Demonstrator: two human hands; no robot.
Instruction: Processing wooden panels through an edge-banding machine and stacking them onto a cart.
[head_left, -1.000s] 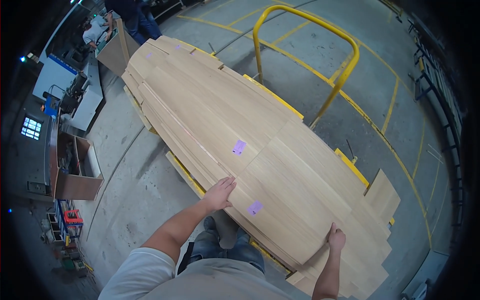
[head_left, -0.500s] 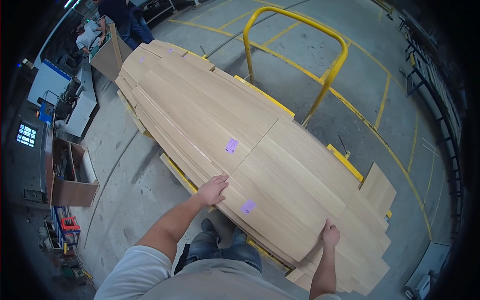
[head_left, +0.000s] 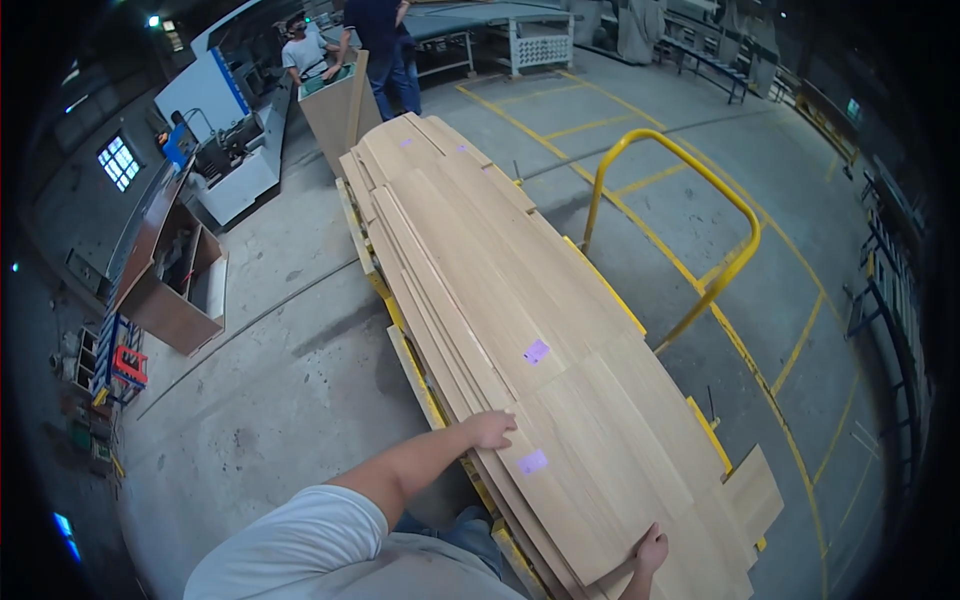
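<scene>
Since a second ago the view has tipped up along the stack, so the far end of the boards and two people by a tall crate now show. Both hands remain on the top board, at nearly the same spots. That suggests the person is steadying or starting to shift the board, and it has not yet come off the stack.

At far left stand an open wooden cabinet and a blue and white machine, well apart from the stack, with a wide stretch of bare concrete floor between. The left hand lies flat on the board's near long edge, fingers spread and closed on nothing, just beside a purple tag; a second purple tag sits further up.

The stack rests on a yellow cart whose rim shows along the left side, and the boards overhang it unevenly. The right hand curls over the board's near end, fingers hooked on the edge.

To the right a yellow rail arches up close beside the stack, so room on that side is tight. Beyond it the floor is open, crossed by yellow lines.
</scene>
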